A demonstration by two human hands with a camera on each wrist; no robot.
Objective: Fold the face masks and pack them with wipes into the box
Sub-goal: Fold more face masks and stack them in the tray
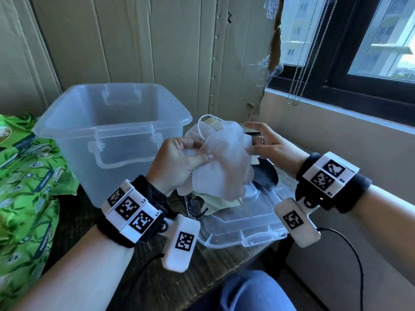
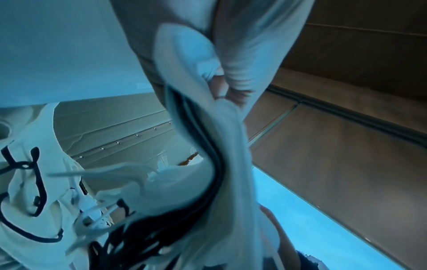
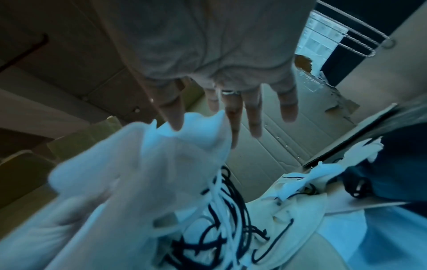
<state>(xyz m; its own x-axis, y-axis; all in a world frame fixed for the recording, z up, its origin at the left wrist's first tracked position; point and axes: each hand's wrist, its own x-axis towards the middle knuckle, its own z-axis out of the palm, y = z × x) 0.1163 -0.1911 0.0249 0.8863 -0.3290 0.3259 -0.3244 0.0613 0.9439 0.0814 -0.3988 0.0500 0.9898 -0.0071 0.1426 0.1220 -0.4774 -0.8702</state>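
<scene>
Crumpled gauzy white masks (image 1: 224, 158), left-hand (image 1: 177, 162) grip

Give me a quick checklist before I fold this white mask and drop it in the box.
1. Mask held: ok, left hand pinches it.
2. Right hand free: ok, fingers spread beside the mask.
3. Box open: ok, lid off and lying on the table.
4. Ear loops untangled: cannot tell, cords look bunched below.
5. Wipes nearby: ok, left of the box.
</scene>
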